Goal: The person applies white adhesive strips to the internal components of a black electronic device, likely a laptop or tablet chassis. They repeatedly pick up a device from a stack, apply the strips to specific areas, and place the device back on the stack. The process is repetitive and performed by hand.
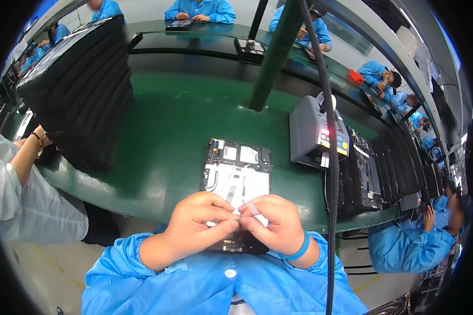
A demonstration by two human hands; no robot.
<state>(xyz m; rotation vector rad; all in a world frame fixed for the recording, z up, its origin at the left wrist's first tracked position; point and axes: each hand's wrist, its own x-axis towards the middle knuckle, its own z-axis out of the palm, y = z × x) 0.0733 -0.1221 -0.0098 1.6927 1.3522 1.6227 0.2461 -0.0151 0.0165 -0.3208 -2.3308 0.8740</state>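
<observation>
An opened flat electronic device (237, 176) with a black frame and white inner panels lies on the green table in front of me. My left hand (198, 223) is closed in a pinch over its near part, thumb against forefinger. Opposite it, my right hand (274, 223) pinches too, and its fingertips meet those of the left. A small pale strip (253, 208) shows at the right forefinger. What lies between the left fingertips is too small to make out. Both hands hide part of the device's lower half.
On the green table (168, 115), a tall stack of black trays (84, 89) rises at left. A grey machine with a red lit display (312, 131) stands right, beside upright black trays (394, 165). A black cable (328, 105) hangs before a green post (273, 68). People sit around.
</observation>
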